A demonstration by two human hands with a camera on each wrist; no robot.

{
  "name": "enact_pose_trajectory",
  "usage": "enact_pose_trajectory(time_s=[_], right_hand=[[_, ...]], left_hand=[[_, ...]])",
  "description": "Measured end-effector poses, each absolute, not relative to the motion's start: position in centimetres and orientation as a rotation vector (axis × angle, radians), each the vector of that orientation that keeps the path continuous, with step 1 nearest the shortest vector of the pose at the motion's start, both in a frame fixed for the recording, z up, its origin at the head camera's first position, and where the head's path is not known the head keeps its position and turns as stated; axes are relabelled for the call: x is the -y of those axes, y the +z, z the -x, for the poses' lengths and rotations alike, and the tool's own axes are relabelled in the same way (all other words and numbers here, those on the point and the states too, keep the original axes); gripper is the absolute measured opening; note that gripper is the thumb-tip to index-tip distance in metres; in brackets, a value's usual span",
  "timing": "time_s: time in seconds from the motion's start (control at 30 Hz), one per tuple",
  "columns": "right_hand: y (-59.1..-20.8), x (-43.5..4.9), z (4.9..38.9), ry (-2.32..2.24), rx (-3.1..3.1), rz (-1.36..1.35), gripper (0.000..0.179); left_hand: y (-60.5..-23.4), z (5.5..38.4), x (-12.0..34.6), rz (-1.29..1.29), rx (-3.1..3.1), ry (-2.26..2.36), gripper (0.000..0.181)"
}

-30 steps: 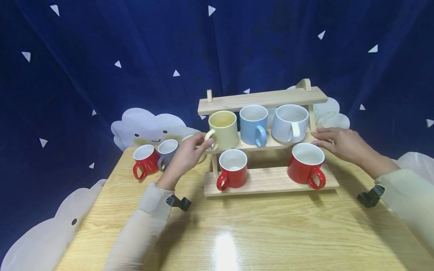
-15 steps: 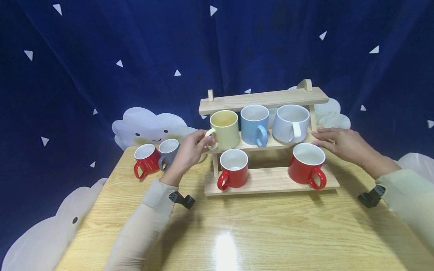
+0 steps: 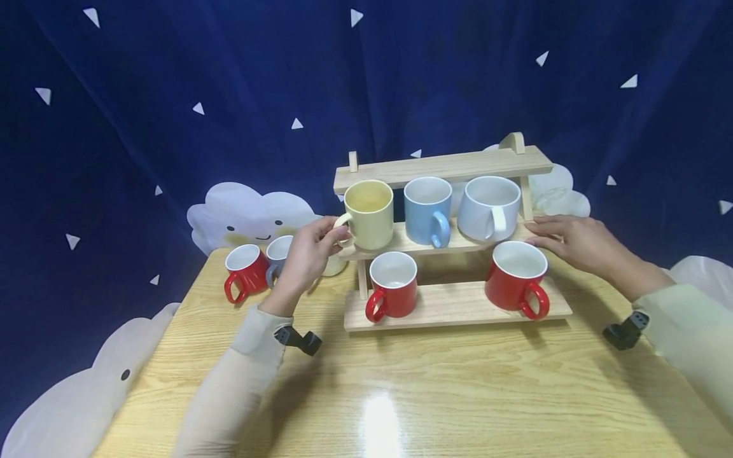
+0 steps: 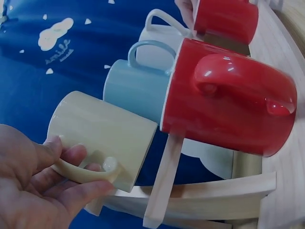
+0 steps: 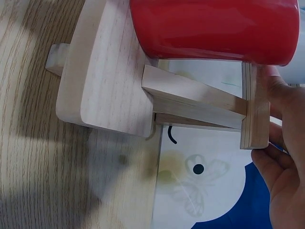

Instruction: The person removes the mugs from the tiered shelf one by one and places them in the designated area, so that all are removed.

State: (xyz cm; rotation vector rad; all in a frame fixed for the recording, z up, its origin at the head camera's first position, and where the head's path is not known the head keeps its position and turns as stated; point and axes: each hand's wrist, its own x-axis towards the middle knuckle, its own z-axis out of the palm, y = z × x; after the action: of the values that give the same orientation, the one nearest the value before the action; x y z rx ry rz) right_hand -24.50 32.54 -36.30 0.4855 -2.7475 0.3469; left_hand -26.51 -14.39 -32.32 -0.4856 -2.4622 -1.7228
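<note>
My left hand (image 3: 303, 261) pinches the handle of the pale yellow mug (image 3: 371, 216) at the left end of the rack's middle shelf. In the left wrist view, thumb and fingers close round that handle, and the yellow mug (image 4: 100, 129) leans compared with the light blue mug (image 4: 140, 88) beside it. My right hand (image 3: 578, 245) grips the right end of the middle shelf of the wooden mug rack (image 3: 452, 305); the right wrist view shows its fingers (image 5: 269, 162) at the board's end. Right of the blue mug stands a wide white mug (image 3: 490, 210).
On the bottom shelf stand two red mugs, one left (image 3: 395, 286) and one right (image 3: 518, 280). Left of the rack, on the wooden table (image 3: 458, 394), are another red mug (image 3: 247, 273), a grey-blue mug (image 3: 277, 254) and a pale mug (image 3: 334, 266) partly behind my left hand.
My left hand has moved slightly left with the yellow mug, widening the gap to the blue mug. My right hand and the rack stay where they were.
</note>
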Motion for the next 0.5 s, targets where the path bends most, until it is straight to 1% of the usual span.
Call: enact_pose_trajectory(time_s=[0.5], right_hand=[[-36.3,-32.6,24.5,0.343,2.735,-0.501,0.041]], left_hand=[[-31.6,24.9,17.8,0.45,2.446,-1.753,0.024]])
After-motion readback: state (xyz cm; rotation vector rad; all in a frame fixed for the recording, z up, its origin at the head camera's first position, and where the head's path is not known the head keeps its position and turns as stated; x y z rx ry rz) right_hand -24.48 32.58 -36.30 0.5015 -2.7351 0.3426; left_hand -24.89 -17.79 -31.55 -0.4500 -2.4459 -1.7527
